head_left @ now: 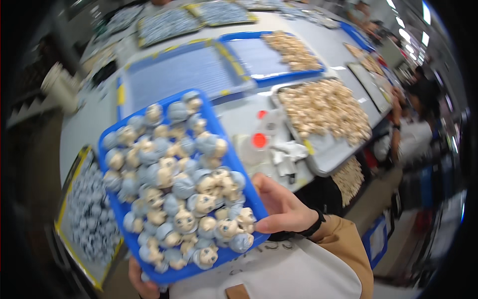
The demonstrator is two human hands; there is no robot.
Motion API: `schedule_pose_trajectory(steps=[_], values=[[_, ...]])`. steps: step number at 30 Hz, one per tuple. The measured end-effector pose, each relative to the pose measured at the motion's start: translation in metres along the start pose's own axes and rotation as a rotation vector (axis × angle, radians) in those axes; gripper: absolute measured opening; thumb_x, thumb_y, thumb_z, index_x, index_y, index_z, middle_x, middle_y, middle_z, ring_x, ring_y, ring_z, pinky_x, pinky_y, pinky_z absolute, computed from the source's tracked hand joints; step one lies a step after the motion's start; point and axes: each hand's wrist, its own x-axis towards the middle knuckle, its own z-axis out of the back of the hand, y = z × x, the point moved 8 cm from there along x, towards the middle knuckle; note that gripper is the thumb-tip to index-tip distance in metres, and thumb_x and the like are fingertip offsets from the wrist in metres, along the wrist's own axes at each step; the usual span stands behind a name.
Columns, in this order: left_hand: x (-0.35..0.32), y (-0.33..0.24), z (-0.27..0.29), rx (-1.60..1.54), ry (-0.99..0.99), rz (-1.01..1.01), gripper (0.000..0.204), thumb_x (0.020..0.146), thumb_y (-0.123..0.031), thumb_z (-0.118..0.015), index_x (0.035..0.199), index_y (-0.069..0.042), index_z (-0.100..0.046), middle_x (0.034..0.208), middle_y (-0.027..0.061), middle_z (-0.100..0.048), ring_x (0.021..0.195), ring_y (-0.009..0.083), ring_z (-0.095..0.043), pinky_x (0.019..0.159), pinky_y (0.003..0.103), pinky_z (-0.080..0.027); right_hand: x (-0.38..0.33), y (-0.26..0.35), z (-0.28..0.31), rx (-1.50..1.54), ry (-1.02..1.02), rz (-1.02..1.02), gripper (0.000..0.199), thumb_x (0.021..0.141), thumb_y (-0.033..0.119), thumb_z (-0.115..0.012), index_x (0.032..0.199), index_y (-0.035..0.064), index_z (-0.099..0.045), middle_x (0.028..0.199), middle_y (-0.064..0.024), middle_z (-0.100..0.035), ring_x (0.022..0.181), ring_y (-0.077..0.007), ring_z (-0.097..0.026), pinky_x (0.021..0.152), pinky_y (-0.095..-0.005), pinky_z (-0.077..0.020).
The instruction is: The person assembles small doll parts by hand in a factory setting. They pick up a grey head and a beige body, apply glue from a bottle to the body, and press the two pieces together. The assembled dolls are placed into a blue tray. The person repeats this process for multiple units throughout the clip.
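Note:
A blue plastic tray (110,192) is held up in front of me, tilted. Inside lie many small doll heads (184,222) with pale faces and light blue hair. My right hand (284,207) grips the tray's right edge, with the thumb over the rim and the other fingers partly hidden behind it. At the lower left corner, my left hand (142,281) is closed round the tray's edge, mostly hidden beneath it.
Beyond the tray, a table bears a yellow-taped tray (184,72), a blue-rimmed tray (249,52) and a tray of beige pieces (323,107). Red-topped bottles (259,141) stand near a white cloth (289,152). Light blue pieces fill a tray (89,214) at left. A person (408,134) is at right.

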Motion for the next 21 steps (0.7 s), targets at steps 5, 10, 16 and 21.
schedule_pose_trajectory(steps=[5, 10, 16, 21], values=[[0.029, -0.006, -0.011, -0.135, 0.127, 0.003, 0.044, 0.082, -0.035, -0.054, 0.101, 0.003, -0.043, 0.087, 0.0141, -0.048, 0.066, 0.0192, -0.048, 0.057, 0.027, -0.041, -0.036, 0.051, 0.008, 0.026, -0.14, 0.137, 0.043, 0.075, 0.002, -0.06, 0.111, 0.0031, -0.036, 0.11, -0.0075, -0.047, 0.099, -0.0127, -0.047, 0.083, -0.0281, -0.0388], [0.055, -0.045, -0.047, -0.362, 0.188, -0.015, 0.039, 0.085, -0.039, -0.054, 0.088, -0.002, -0.042, 0.07, 0.0099, -0.042, 0.042, 0.013, -0.04, 0.035, 0.021, -0.034, -0.096, 0.123, 0.036, -0.12, -0.425, 0.571, 0.057, 0.07, 0.009, -0.058, 0.121, -0.0014, -0.034, 0.114, -0.015, -0.049, 0.097, -0.0223, -0.056, 0.078, -0.0335, -0.0488], [0.059, -0.038, -0.039, -0.35, 0.151, 0.006, 0.031, 0.089, -0.032, -0.048, 0.092, -0.001, -0.044, 0.074, 0.0101, -0.042, 0.044, 0.0128, -0.041, 0.036, 0.022, -0.035, -0.157, 0.2, 0.101, -0.275, -0.55, 0.864, 0.041, 0.082, 0.005, -0.047, 0.121, -0.0047, -0.035, 0.113, -0.0163, -0.05, 0.099, -0.0229, -0.056, 0.08, -0.0287, -0.0511], [0.068, -0.038, -0.036, -0.334, 0.118, 0.006, 0.028, 0.09, -0.029, -0.045, 0.091, -0.001, -0.045, 0.074, 0.0095, -0.041, 0.049, 0.0138, -0.042, 0.038, 0.021, -0.036, -0.173, 0.254, 0.182, -0.357, -0.692, 0.88, 0.029, 0.081, 0.006, -0.046, 0.108, -0.0044, -0.042, 0.098, -0.0144, -0.058, 0.093, -0.0349, -0.059, 0.068, -0.0218, -0.0558]])
